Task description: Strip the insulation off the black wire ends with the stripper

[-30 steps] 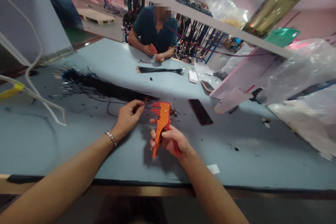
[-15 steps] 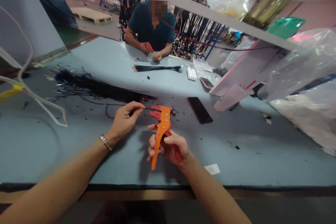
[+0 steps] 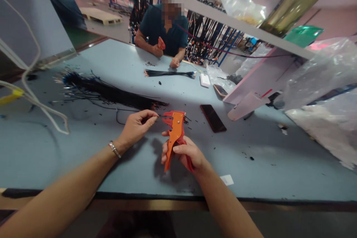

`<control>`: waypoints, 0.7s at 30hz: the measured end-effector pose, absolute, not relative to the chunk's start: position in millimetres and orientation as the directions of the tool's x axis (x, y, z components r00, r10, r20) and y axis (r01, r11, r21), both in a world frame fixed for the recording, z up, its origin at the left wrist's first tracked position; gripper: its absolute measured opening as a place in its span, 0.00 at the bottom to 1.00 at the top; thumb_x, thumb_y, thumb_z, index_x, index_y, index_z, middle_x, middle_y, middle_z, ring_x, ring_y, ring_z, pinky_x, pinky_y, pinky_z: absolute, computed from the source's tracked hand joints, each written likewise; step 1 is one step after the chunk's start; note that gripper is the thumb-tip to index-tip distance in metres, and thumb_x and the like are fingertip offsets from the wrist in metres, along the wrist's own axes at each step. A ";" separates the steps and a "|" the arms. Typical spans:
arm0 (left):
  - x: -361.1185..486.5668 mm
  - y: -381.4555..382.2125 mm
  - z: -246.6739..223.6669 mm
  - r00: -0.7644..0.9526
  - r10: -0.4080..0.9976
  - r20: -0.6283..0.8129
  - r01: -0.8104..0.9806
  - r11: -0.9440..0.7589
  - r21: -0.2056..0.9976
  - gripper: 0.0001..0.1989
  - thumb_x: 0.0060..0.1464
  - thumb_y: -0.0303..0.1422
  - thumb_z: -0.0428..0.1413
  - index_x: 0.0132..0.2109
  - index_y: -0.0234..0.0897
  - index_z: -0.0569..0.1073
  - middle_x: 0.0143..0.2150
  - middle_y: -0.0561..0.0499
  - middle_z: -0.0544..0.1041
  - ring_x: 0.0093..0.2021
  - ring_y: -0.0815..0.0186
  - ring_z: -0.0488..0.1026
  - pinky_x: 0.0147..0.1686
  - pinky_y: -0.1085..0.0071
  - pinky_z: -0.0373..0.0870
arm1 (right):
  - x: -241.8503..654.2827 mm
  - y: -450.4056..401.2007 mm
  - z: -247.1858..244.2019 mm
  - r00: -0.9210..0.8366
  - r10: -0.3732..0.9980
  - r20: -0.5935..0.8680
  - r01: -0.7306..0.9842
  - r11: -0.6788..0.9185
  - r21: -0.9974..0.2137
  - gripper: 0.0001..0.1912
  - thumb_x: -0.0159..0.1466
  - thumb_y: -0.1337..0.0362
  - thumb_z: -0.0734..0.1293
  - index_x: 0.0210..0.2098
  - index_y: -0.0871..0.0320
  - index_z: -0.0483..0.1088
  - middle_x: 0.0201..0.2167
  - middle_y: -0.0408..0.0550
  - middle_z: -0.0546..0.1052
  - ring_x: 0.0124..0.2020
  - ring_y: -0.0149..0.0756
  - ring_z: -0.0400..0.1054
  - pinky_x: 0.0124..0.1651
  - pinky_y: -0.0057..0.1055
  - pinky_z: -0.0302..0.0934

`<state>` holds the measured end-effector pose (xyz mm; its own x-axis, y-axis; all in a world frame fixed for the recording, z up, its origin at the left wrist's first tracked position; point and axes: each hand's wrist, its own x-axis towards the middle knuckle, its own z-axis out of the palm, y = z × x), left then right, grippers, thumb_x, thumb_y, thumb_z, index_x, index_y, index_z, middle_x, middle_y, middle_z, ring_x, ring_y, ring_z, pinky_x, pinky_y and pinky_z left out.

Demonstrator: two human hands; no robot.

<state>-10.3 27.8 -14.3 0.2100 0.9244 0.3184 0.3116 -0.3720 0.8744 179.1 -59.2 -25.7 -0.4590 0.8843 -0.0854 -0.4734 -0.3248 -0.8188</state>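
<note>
Between thumb and fingers, my left hand (image 3: 138,126) pinches a thin black wire (image 3: 161,116), whose end reaches the jaws of an orange and red wire stripper (image 3: 176,128). The stripper's handles are gripped by my right hand (image 3: 185,152), with the jaws pointing left. Whether the wire tip is clamped is too small to tell. Behind my left hand lies a large bundle of black wires (image 3: 111,93) with blue and metal tips at its left end. Small black scraps (image 3: 186,119) are scattered just right of the stripper head.
Across the table (image 3: 111,174), a person (image 3: 164,29) holds a red tool near a smaller wire bundle (image 3: 170,73). A dark phone (image 3: 213,118), a white box (image 3: 204,80), another phone (image 3: 220,90) and a translucent cup (image 3: 247,107) stand right. White cables (image 3: 41,104) hang left.
The stripper's handles are squeezed closer together, and both my hands sit slightly further right in view. The person opposite has raised the red tool and moved the other hand slightly.
</note>
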 end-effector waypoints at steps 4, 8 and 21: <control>-11.3 28.8 -15.4 0.195 0.940 0.279 0.343 -0.332 0.879 0.16 0.52 0.43 0.55 0.36 0.33 0.77 0.28 0.51 0.77 0.27 0.69 0.67 0.28 0.75 0.64 | 185.0 -58.0 -23.4 -0.351 0.921 -0.167 -0.318 -0.285 -0.904 0.22 0.56 0.64 0.71 0.49 0.60 0.65 0.33 0.46 0.76 0.29 0.36 0.74 0.29 0.31 0.69; -10.8 29.7 -15.6 0.194 0.946 0.261 0.348 -0.315 0.883 0.16 0.51 0.43 0.56 0.35 0.33 0.77 0.27 0.52 0.76 0.26 0.69 0.66 0.27 0.75 0.62 | 188.4 -57.6 -20.0 -0.262 0.944 -0.203 -0.270 -0.273 -0.923 0.17 0.58 0.60 0.70 0.44 0.60 0.65 0.33 0.48 0.78 0.27 0.36 0.74 0.26 0.29 0.69; -12.5 30.5 -15.0 0.207 0.959 0.196 0.254 -0.246 0.935 0.15 0.51 0.43 0.58 0.36 0.34 0.79 0.33 0.49 0.80 0.33 0.65 0.72 0.36 0.73 0.68 | 184.2 -58.6 -21.0 -0.373 0.910 -0.178 -0.516 -0.363 -0.776 0.16 0.59 0.58 0.68 0.43 0.63 0.71 0.32 0.49 0.78 0.30 0.41 0.76 0.34 0.40 0.73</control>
<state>-12.5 30.5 -15.0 0.2065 0.9586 0.1962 0.2539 -0.2461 0.9354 184.2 -58.6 -21.0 -0.3735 0.9104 -0.1781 -0.5158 -0.3634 -0.7758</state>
